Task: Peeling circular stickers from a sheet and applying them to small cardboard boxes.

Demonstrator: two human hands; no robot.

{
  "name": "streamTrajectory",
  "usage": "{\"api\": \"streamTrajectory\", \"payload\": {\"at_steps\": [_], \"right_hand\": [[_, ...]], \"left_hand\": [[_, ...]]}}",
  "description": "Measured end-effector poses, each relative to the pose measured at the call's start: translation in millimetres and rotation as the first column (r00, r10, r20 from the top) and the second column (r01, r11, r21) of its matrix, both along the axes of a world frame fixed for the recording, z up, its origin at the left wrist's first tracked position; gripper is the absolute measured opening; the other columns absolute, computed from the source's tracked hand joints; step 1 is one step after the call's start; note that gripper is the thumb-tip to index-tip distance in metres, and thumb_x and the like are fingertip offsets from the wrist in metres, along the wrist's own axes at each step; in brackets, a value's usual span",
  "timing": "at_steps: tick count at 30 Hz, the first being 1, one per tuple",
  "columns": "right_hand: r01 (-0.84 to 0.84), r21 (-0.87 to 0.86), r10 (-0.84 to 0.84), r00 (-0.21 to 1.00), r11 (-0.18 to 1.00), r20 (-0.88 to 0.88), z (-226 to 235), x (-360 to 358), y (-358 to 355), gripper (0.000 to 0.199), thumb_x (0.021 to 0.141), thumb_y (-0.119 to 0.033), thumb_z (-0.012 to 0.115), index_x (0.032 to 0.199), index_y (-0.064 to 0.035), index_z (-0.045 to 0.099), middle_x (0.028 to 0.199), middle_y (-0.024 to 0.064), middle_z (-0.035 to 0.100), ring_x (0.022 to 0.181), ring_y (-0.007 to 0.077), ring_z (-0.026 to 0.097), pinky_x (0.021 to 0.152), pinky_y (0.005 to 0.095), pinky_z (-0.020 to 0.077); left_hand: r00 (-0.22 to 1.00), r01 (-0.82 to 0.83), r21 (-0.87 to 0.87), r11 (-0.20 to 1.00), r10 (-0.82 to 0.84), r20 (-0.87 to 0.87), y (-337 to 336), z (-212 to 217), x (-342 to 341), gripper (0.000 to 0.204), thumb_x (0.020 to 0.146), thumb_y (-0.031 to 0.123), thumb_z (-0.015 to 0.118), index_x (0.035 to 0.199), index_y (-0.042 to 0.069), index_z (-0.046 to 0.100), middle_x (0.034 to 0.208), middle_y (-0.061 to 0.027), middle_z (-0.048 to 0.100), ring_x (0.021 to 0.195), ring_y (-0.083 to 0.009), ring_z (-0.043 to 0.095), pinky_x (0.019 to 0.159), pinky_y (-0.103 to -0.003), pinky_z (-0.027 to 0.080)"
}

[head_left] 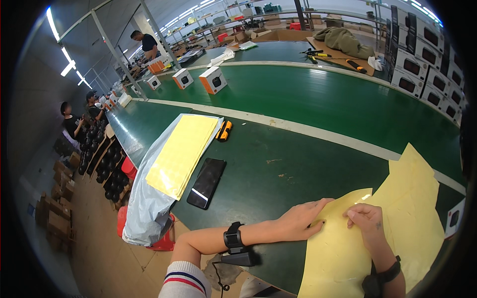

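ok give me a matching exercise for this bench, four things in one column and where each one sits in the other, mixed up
Things:
1. black phone
2. orange and black tool
3. stack of yellow sheets
4. yellow sheet

Places:
A. on a pale plastic bag at the bench's left edge
B. under both hands, the left hand flat on it and the right hand pinching at its top edge
C. flat on the green bench, just right of the stack
D. beyond the stack's far corner, by the white stripe

Pairs: 1-C, 2-D, 3-A, 4-B
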State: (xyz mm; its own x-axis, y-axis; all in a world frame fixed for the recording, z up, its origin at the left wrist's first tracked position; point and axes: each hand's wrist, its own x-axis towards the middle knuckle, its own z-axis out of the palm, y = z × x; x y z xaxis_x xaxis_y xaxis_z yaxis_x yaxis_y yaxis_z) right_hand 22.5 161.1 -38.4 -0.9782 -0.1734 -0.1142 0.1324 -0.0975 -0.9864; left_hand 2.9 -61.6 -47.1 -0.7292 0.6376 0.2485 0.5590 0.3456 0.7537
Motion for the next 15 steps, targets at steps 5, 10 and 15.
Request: {"api": "streamTrajectory", "payload": {"at_steps": [5, 10, 15], "right_hand": [[0.003, 0.013, -0.003, 1.000, 1.000, 0.007, 1.6, 1.1, -2.9, 0.009, 0.082, -0.002, 0.061, 0.084, 0.0055, 0.065, 0.080, 0.0113, 0.066, 0.062, 0.0100, 0.058, 0.060, 0.0214, 0.0487], [0.001, 0.018, -0.001, 1.000, 1.000, -0.006, 1.0, 1.5, -4.4, 0.009, 0.082, -0.002, 0.060, 0.083, 0.0058, 0.065, 0.080, 0.0112, 0.066, 0.062, 0.0099, 0.058, 0.060, 0.0215, 0.0487], [0.002, 0.017, -0.002, 1.000, 1.000, -0.007, -0.9, 1.6, -4.5, 0.009, 0.082, -0.001, 0.060, 0.083, 0.0057, 0.065, 0.080, 0.0111, 0.067, 0.062, 0.0097, 0.058, 0.060, 0.0215, 0.0487]], "left_hand": [[0.999, 0.001, -0.007, 1.000, -0.001, 0.036, -2.3, 2.7, 2.2, 0.053, 0.079, 0.008, 0.054, 0.127, 0.004, 0.034, 0.096, -0.0211, 0.057, 0.082, -0.0383, 0.058, 0.071, -0.042, 0.048], [0.999, 0.002, -0.011, 1.000, -0.002, 0.034, -4.0, 1.8, 2.3, 0.052, 0.079, 0.008, 0.054, 0.127, 0.004, 0.034, 0.096, -0.0212, 0.057, 0.083, -0.0384, 0.058, 0.071, -0.043, 0.048], [0.999, 0.002, -0.025, 1.000, -0.001, 0.054, -4.6, 3.4, 2.9, 0.052, 0.079, 0.008, 0.053, 0.127, 0.003, 0.034, 0.096, -0.0214, 0.057, 0.084, -0.0382, 0.057, 0.072, -0.043, 0.048]]}}
